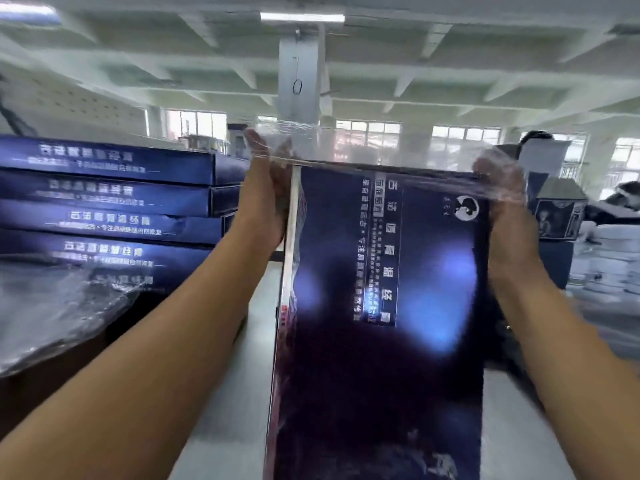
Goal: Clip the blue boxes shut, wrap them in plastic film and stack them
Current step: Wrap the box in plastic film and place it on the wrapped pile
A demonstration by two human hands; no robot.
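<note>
I hold one blue box [381, 306] upright in the middle of the frame, its printed face toward me and its lower end running out of the bottom edge. My left hand [266, 199] lies flat against the box's left side near the top, fingers straight and pointing up, pressing rather than gripping. My right hand [505, 199] is at the top right corner. Its fingers seem curled round that corner in a grip, though the plastic film [346, 147] lies over them and blurs them, so I am not quite sure.

The film stretches taut across the top edge of the box from one hand to the other and rises a little above it, clear enough that the windows show through.

At the left of the frame a stack of blue boxes [114, 202] lies flat, one on another. A crumpled sheet of loose film [52, 306] lies at lower left, in front of the stack. The pale table [228, 375] shows between my forearms and the box.
</note>
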